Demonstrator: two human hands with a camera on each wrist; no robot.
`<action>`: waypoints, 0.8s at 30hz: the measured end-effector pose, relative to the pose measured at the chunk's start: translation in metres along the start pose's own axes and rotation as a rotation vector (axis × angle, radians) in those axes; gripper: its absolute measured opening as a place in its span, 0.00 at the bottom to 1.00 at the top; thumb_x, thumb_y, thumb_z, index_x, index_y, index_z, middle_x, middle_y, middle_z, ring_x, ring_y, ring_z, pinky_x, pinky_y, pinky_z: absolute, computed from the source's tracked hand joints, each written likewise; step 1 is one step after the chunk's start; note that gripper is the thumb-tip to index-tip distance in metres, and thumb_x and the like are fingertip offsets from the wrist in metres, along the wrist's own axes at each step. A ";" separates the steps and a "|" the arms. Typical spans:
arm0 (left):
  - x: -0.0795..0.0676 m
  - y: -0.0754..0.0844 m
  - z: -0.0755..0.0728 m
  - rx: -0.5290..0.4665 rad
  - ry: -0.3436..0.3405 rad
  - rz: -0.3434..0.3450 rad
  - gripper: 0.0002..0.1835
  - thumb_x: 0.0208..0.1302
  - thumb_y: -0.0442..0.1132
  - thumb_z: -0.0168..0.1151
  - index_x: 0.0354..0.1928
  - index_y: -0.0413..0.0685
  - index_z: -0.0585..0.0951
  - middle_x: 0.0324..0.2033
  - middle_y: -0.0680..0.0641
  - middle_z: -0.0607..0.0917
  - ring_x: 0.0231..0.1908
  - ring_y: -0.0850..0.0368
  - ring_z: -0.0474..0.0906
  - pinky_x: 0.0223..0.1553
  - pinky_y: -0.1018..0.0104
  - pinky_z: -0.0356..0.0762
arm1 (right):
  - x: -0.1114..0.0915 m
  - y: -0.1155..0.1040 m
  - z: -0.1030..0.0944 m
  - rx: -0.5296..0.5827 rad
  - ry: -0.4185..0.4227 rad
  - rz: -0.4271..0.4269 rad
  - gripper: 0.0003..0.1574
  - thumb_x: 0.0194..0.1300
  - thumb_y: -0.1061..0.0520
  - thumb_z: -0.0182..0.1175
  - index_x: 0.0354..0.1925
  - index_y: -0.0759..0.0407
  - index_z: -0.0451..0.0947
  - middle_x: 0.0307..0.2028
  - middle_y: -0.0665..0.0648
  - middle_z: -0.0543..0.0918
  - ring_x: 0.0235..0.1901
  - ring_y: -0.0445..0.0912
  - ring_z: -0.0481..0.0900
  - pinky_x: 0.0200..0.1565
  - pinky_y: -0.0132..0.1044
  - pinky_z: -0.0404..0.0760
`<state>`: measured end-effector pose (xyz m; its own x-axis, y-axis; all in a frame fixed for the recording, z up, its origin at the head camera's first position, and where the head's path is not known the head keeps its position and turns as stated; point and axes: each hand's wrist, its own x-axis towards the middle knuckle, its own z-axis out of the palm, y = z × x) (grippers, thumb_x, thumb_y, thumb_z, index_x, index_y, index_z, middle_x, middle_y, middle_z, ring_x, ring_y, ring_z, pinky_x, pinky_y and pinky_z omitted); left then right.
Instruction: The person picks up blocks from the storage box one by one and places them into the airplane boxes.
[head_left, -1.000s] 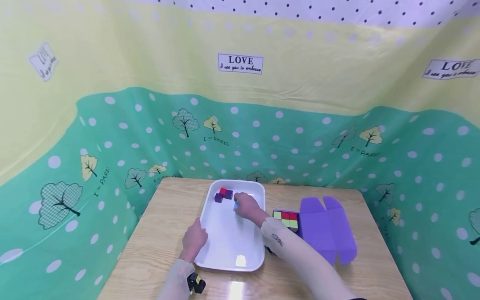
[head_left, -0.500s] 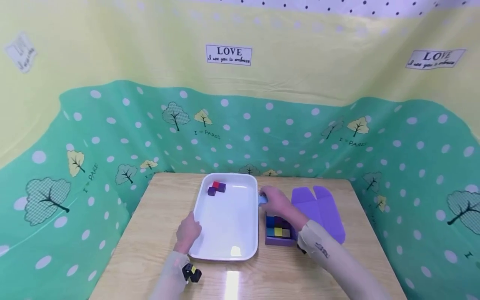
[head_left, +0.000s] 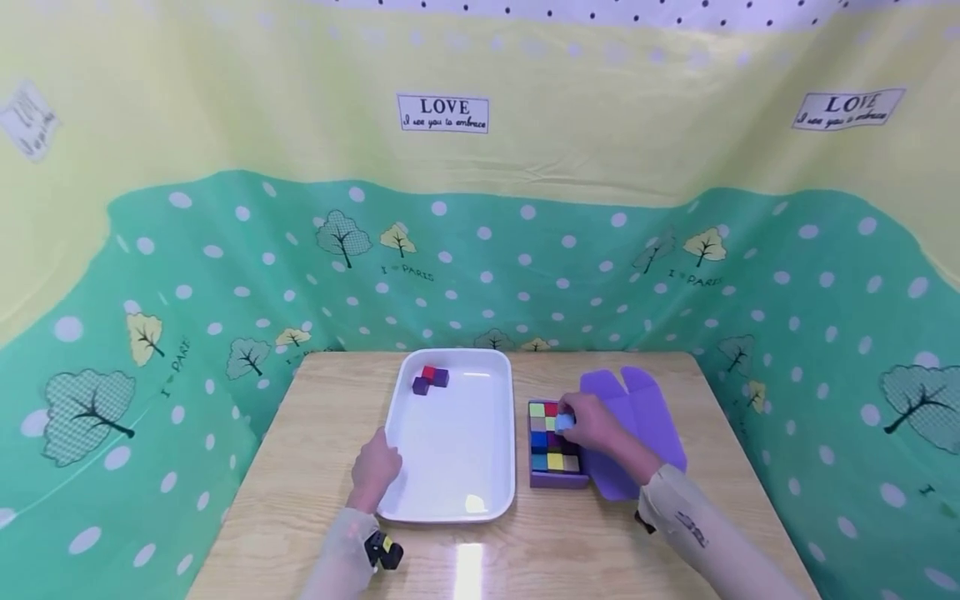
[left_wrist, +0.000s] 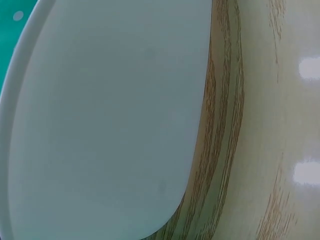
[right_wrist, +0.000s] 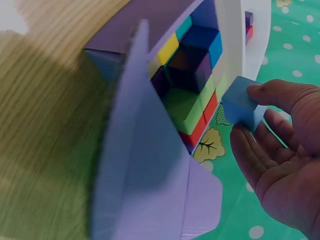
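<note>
My right hand (head_left: 596, 423) pinches a light blue cube block (right_wrist: 242, 102) between thumb and fingers. In the head view it hovers over the right side of a purple cardboard box (head_left: 558, 482). Rows of colored cubes fill much of that box, among them a dark blue cube (head_left: 538, 442) and a yellow cube (head_left: 555, 462). A white tray (head_left: 450, 467) lies left of the box. My left hand (head_left: 375, 468) holds the tray's left rim. In the tray's far left corner sit a red cube (head_left: 428, 372) and two dark purple cubes (head_left: 421, 386).
The box's lid (head_left: 637, 433) lies folded open to the right, partly behind the right forearm. A wooden table (head_left: 315, 400) carries everything. A green and yellow patterned curtain (head_left: 480, 267) rises behind the table and along both sides.
My right hand has lifted the light blue cube out of the tray and carried it right, over the purple box. The left hand stays at the tray's rim. The head view has shifted slightly.
</note>
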<state>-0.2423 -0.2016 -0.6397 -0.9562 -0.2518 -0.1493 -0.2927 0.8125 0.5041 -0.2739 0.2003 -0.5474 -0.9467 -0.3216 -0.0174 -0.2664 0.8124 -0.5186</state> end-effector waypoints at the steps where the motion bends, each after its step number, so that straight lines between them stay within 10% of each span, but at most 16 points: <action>1: 0.000 0.000 0.000 0.000 -0.002 -0.002 0.29 0.64 0.35 0.53 0.66 0.33 0.64 0.53 0.28 0.77 0.47 0.31 0.77 0.43 0.39 0.77 | -0.002 0.001 0.000 -0.003 -0.007 0.004 0.16 0.47 0.64 0.73 0.35 0.58 0.78 0.30 0.51 0.78 0.31 0.45 0.72 0.34 0.39 0.78; 24: -0.003 0.000 0.000 -0.008 0.015 0.002 0.29 0.65 0.35 0.53 0.67 0.34 0.64 0.54 0.28 0.77 0.46 0.31 0.78 0.42 0.41 0.78 | -0.014 0.018 0.016 -0.083 -0.067 0.076 0.17 0.46 0.64 0.73 0.37 0.58 0.80 0.34 0.52 0.79 0.33 0.46 0.74 0.40 0.44 0.80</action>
<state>-0.2398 -0.2008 -0.6395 -0.9565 -0.2584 -0.1355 -0.2909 0.8090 0.5108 -0.2630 0.2118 -0.5705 -0.9514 -0.2871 -0.1119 -0.2112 0.8721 -0.4415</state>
